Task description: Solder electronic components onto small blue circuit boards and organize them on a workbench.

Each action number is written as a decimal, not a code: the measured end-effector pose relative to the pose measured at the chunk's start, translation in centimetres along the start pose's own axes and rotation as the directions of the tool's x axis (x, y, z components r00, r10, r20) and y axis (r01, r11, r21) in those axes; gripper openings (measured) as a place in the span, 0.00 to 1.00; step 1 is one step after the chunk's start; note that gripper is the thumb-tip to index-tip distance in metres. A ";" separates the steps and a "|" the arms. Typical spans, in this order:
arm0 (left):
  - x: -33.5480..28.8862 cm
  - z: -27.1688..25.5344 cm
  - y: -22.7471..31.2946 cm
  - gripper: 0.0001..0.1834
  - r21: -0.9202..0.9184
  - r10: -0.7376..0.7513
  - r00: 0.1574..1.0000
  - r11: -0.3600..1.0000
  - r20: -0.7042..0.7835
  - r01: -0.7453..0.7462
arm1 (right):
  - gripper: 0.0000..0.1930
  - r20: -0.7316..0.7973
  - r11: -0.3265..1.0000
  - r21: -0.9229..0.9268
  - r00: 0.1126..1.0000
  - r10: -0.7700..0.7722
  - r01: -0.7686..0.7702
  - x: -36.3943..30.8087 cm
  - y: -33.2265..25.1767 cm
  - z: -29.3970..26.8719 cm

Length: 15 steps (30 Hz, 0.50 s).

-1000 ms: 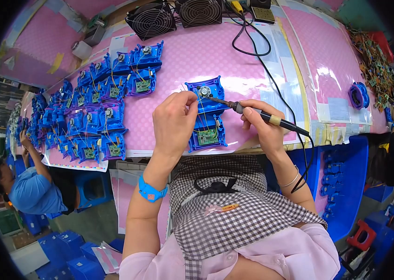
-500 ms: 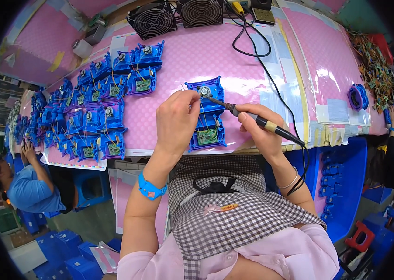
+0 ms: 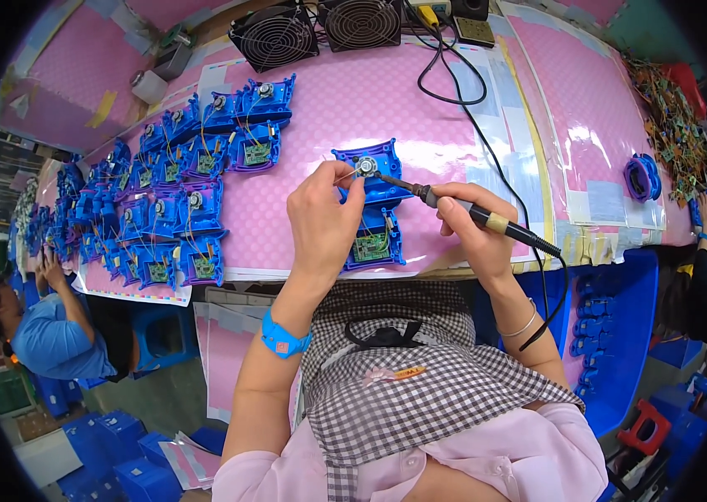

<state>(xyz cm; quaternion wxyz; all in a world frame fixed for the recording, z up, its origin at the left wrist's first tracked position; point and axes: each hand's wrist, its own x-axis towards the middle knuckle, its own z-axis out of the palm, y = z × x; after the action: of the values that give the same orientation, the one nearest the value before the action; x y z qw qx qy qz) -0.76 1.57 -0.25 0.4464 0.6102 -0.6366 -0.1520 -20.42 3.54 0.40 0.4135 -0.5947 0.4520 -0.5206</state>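
Right hand (image 3: 479, 230) grips a soldering iron (image 3: 497, 222), fingers closed round its handle; the tip points to the right edge of a round speaker (image 3: 367, 167), though contact cannot be confirmed. Left hand (image 3: 325, 216) pinches a thin wire (image 3: 357, 171) at the speaker's left, thumb and forefinger together. 2 blue housings (image 3: 385, 191) lie on the pink bench (image 3: 445, 159), the farther bearing the speaker, the nearer a green circuit board (image 3: 371, 248).

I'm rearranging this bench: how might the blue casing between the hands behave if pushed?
The blue casing would probably slide, as the pink table covering looks glossy. Tipping seems unlikely: it lies low and spread out. Its exposed circuit board looks somewhat fragile.
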 end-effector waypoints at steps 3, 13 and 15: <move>-0.5 -0.6 0.2 0.07 -0.035 -0.034 0.999 0.999 0.020 0.035 | 0.08 0.009 1.000 0.000 1.000 -0.026 0.026 0.0 0.5 -0.1; -0.6 -0.4 0.2 0.06 -0.045 -0.090 0.991 0.995 0.099 0.095 | 0.09 0.010 0.999 0.005 0.999 -0.046 0.046 0.2 1.1 0.4; -0.7 -0.2 -0.4 0.07 -0.050 -0.062 0.996 0.997 0.065 0.065 | 0.09 0.007 0.999 0.015 1.000 -0.028 0.028 0.1 1.2 0.4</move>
<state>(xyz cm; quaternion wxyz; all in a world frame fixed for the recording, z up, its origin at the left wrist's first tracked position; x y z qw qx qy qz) -0.47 2.22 -0.72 0.4368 0.6131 -0.6265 -0.2020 -20.12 3.13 -0.73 0.4123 -0.5995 0.4383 -0.5278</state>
